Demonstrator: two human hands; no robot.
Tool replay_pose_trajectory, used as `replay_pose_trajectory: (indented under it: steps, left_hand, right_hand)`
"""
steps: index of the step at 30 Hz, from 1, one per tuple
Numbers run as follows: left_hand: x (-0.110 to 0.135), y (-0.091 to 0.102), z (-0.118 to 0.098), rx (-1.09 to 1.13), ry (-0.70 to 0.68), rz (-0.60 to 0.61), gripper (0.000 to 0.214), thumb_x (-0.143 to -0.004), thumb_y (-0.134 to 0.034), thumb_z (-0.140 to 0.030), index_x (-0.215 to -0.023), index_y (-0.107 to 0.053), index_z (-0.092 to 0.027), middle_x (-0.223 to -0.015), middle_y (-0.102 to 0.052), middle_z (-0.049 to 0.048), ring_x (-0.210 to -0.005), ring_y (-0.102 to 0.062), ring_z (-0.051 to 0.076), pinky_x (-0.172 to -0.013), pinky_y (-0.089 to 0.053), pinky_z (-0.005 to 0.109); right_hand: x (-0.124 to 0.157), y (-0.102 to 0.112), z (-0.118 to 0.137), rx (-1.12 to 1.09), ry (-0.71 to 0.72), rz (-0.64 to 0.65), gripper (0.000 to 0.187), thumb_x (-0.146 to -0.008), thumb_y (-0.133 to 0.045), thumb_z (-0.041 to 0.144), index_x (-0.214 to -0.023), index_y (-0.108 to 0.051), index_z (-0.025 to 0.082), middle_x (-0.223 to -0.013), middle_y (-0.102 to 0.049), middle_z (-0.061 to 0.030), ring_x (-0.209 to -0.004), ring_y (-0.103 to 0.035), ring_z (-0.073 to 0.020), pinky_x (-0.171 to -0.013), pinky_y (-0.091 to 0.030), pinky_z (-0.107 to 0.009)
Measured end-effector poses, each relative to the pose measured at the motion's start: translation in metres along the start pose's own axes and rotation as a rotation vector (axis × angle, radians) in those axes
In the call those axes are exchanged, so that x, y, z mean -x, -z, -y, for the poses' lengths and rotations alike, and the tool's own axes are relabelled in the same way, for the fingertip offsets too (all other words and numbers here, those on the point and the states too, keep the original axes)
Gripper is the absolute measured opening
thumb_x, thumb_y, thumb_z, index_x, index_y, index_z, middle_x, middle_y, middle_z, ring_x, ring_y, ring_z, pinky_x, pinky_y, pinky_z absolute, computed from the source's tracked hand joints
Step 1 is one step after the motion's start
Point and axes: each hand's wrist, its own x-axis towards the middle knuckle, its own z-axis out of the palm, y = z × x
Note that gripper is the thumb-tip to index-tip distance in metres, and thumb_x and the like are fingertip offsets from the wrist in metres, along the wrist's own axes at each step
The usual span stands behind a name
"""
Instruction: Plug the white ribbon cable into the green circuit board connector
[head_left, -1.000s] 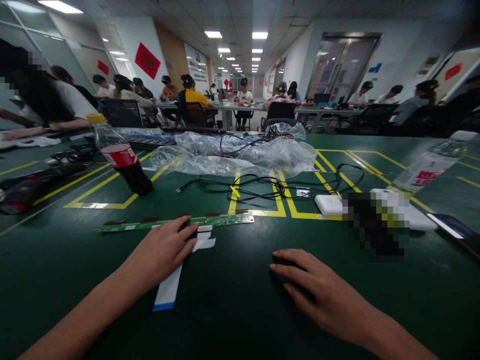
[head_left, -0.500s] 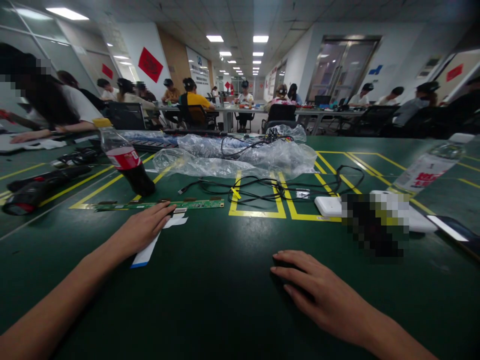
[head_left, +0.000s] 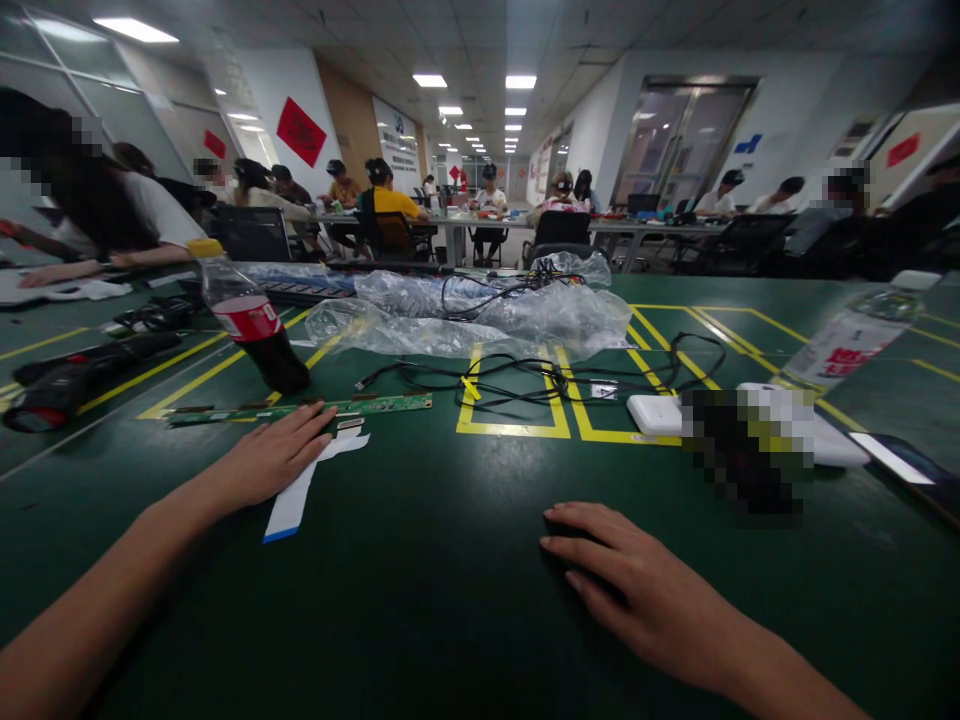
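My left hand [head_left: 274, 455] lies palm down with its fingers stretched out, the tips at the near edge of a long, narrow green circuit board [head_left: 390, 404]. Beside that hand is a white flat ribbon cable [head_left: 291, 500] with a blue end, partly under the fingers or just next to them; I cannot tell which. A small connector [head_left: 350, 423] shows at the cable's far end, close to the board. On the bare green table [head_left: 465, 560], my right hand [head_left: 637, 580] rests with fingers loosely extended and holds nothing.
A cola bottle [head_left: 259, 330] stands behind the board. Black cables [head_left: 517, 380] and clear plastic wrap [head_left: 480, 315] lie farther back. To the right are a white device [head_left: 654, 413], a water bottle [head_left: 855, 335] and a phone [head_left: 900, 460]. A flashlight [head_left: 82, 380] lies left. Several people sit beyond.
My left hand has slid a little to the left, and the circuit board has shifted left with it. The ribbon cable has moved slightly. My right hand has stayed in place.
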Motion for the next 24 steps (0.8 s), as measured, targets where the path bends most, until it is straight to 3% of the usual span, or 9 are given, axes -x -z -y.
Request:
replay_pose_trajectory:
  steps: [7, 11, 16, 21, 24]
  left_hand:
    - [0.004, 0.003, 0.006, 0.023, -0.046, -0.026, 0.077, -0.1, -0.024, -0.062, -0.155, -0.037, -0.01, -0.162, -0.032, 0.0158, -0.147, -0.034, 0.038, -0.118, -0.03, 0.056]
    - [0.012, 0.015, 0.003, 0.033, -0.112, -0.082, 0.071, -0.104, -0.019, -0.06, -0.152, -0.041, -0.014, -0.159, -0.04, 0.0087, -0.144, -0.038, 0.035, -0.119, -0.028, 0.054]
    - [0.019, 0.027, -0.005, 0.06, -0.199, -0.09, 0.063, -0.104, -0.023, -0.061, -0.135, -0.059, -0.021, -0.136, -0.06, 0.0029, -0.123, -0.056, 0.033, -0.107, -0.043, 0.05]
    - [0.022, 0.027, -0.023, 0.1, -0.256, -0.026, 0.046, -0.1, -0.043, -0.047, -0.132, -0.063, -0.022, -0.126, -0.062, 0.01, -0.11, -0.061, 0.03, -0.097, -0.05, 0.048]
    - [0.028, 0.028, -0.047, 0.119, -0.288, -0.011, 0.042, -0.099, -0.046, -0.041, -0.135, -0.062, -0.027, -0.124, -0.06, 0.0095, -0.106, -0.061, 0.027, -0.092, -0.051, 0.045]
  right_hand:
    - [0.0, 0.001, -0.001, 0.006, -0.003, -0.001, 0.043, -0.098, -0.053, 0.022, -0.139, -0.059, 0.032, -0.151, -0.052, -0.0043, -0.139, -0.046, -0.0259, -0.115, -0.041, -0.05]
    - [0.0, 0.002, 0.0, 0.017, -0.007, 0.02, 0.042, -0.099, -0.052, 0.023, -0.139, -0.058, 0.032, -0.152, -0.051, -0.0034, -0.14, -0.046, -0.0246, -0.115, -0.041, -0.048]
    - [-0.002, 0.003, 0.0, 0.033, -0.015, 0.036, 0.043, -0.098, -0.051, 0.021, -0.139, -0.058, 0.031, -0.153, -0.05, -0.0039, -0.141, -0.045, -0.0247, -0.116, -0.04, -0.049]
    - [-0.002, 0.003, 0.0, 0.029, -0.011, 0.048, 0.043, -0.098, -0.05, 0.023, -0.14, -0.058, 0.029, -0.152, -0.05, -0.0059, -0.141, -0.044, -0.0264, -0.115, -0.04, -0.051]
    - [-0.002, 0.003, -0.001, 0.036, -0.012, 0.053, 0.042, -0.099, -0.05, 0.024, -0.14, -0.058, 0.03, -0.152, -0.05, -0.0054, -0.141, -0.044, -0.0261, -0.115, -0.04, -0.052]
